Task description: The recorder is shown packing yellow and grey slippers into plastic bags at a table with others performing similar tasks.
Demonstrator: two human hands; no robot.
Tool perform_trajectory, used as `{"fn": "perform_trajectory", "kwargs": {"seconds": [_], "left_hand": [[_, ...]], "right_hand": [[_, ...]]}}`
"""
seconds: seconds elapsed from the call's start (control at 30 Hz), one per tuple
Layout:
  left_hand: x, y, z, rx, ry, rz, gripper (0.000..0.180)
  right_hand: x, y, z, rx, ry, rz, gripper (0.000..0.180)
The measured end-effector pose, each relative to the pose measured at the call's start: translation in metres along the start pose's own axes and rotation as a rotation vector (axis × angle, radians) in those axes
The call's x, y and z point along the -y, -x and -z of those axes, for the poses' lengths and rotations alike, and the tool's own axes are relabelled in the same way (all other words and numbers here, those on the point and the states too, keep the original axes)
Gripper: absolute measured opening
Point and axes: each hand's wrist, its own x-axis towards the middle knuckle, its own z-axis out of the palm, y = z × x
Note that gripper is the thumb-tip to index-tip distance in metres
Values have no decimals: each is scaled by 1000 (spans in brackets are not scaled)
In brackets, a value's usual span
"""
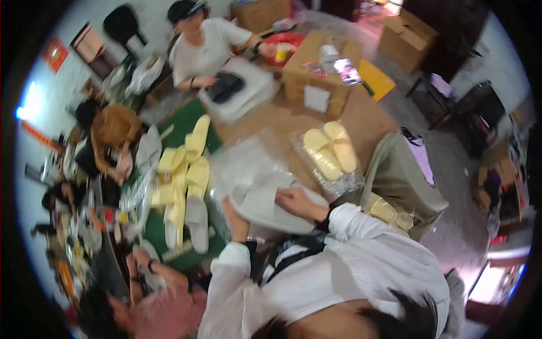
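A pair of pale grey slippers (257, 206) lies close in front of me, over a stack of clear plastic bags (248, 155). My left hand (237, 219) grips the left end of the slippers, thumb up along the edge. Closed fingers of my right hand (299, 204) press at the strap on the right side; what exactly they pinch is hidden. To the right, a yellow slipper pair (330, 150) rests on clear wrapping. On the left, several loose yellow slippers (186, 169) and grey slippers (196, 223) are heaped on a green mat (155, 226).
Beyond the bags stands a cardboard box (319, 73) with a phone (347, 72) on top. A fabric-draped bin (395, 175) holding wrapped yellow slippers is at my right. Co-workers sit at the far side, the left and the near left, one handling a grey slipper.
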Motion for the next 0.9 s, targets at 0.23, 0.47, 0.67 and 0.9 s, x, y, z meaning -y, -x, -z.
{"fn": "perform_trajectory", "kwargs": {"seconds": [0.23,0.47,0.67,0.9], "left_hand": [[-16,-8,3,-138,-55,167,35],[-16,11,12,-141,-82,103,34],[-12,15,29,-193,-12,186,31],[-3,6,42,-161,321,105,34]], "right_hand": [[-22,-1,5,-89,224,67,24],[-25,5,-1,96,421,17,32],[-22,3,-11,103,-141,-113,23],[27,2,-30,430,-186,-107,17]]}}
